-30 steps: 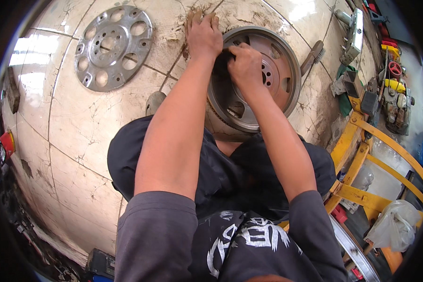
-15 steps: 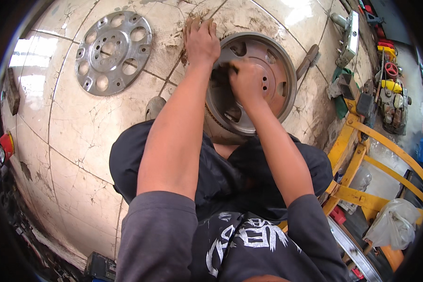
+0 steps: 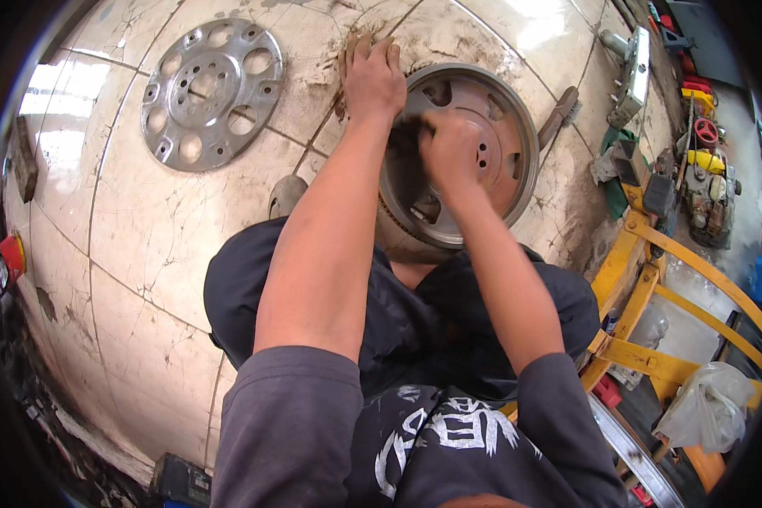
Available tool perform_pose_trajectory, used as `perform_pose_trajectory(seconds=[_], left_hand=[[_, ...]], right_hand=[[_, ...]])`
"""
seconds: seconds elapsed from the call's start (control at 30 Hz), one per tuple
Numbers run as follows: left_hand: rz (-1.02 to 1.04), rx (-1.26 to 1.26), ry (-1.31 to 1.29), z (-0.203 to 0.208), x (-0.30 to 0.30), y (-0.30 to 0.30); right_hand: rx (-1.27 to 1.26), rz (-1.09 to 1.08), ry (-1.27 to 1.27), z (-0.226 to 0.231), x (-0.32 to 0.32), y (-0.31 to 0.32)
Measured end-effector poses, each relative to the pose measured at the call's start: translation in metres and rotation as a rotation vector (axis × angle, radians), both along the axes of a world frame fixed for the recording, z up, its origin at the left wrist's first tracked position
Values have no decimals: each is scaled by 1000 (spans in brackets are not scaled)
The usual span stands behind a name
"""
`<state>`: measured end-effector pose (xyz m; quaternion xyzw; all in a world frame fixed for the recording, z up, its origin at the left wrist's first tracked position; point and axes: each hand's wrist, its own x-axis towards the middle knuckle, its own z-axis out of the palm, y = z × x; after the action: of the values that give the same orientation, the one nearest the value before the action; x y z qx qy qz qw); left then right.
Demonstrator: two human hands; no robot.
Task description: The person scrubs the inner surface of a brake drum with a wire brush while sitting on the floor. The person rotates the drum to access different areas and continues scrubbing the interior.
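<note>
A round flywheel (image 3: 510, 190) with a toothed rim, part bare grey metal and part rusty brown, lies on the tiles in front of my crossed legs. Over its left part is my right hand (image 3: 450, 151), its fingers closed around something dark and smeared by motion. Just beyond the flywheel's upper left edge, my left hand (image 3: 374, 80) rests with fingers stretched out on the dirty floor. Off to the left lies a flat silver metal disc (image 3: 162, 127) with large round holes. Right of the flywheel is a wire brush (image 3: 559, 117) with a brown handle.
A yellow metal frame (image 3: 643, 351) stands close on the right, with a clear plastic bag (image 3: 709, 406) on it. Beyond are a greasy machine part (image 3: 709, 199) and a pale metal housing (image 3: 631, 80). A worn block (image 3: 24, 161) lies at the far left.
The whole view has shifted slightly, so things sit a little further right. My right hand stays over the flywheel's left part, still blurred; my left hand keeps its place beside the rim.
</note>
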<state>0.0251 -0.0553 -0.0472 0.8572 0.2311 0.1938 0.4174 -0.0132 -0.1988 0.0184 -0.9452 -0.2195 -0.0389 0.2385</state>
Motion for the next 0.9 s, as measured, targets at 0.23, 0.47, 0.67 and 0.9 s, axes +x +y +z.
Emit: perform_pose_trajectory(seconds=[0.23, 0.47, 0.67, 0.9], left_hand=[[-18, -11, -7, 6, 4, -1], [3, -27, -2, 3, 2, -1], [-13, -7, -20, 6, 6, -2], [13, 49, -41, 0, 1, 0]], right_hand=[[5, 66, 47, 5, -14, -16], [199, -107, 157, 21, -13, -21], [-9, -20, -125, -13, 23, -2], [55, -20, 97, 5, -8, -20]])
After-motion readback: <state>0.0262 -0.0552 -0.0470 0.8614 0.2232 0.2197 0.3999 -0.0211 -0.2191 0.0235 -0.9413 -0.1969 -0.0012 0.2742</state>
